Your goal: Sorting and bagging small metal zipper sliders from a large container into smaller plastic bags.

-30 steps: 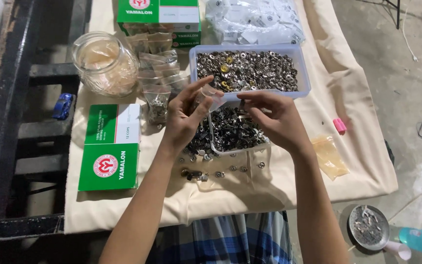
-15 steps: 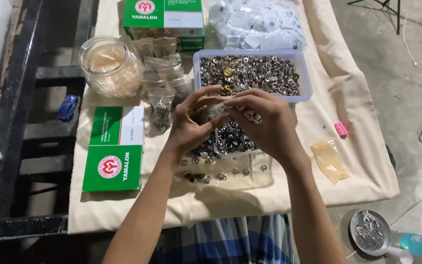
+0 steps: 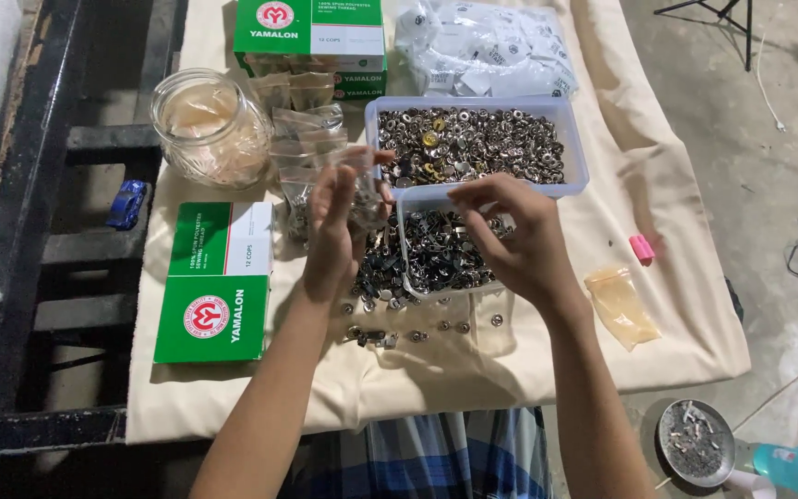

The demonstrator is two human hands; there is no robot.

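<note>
A: Green and white cartons: how many, and where from the fingers?

B: Two. One box [image 3: 217,280] lies flat to the left of the left hand [image 3: 332,231]; the second box [image 3: 311,42] sits beyond the fingertips at the far edge of the worktop [image 3: 547,370], each with a round red mark.

A: What do the fingers hold?

B: The left fingers [image 3: 348,180] are clamped on a small clear bag [image 3: 362,194], raised upright, with dark metal bits showing through. The right hand [image 3: 514,236] curls over the near tub [image 3: 441,254], fingertips pinched together; whether a snap sits between them, I cannot tell.

A: Tubs?

B: Two clear ones, both full of silver and brass snaps; the far tub [image 3: 477,143] lies just beyond the fingers.

A: Anything else?

B: One glass jar [image 3: 210,129] far left of the fingers, more small bags [image 3: 302,120] beside it, loose snaps [image 3: 399,328] under the wrists, a pink piece [image 3: 641,249] to the right.
</note>
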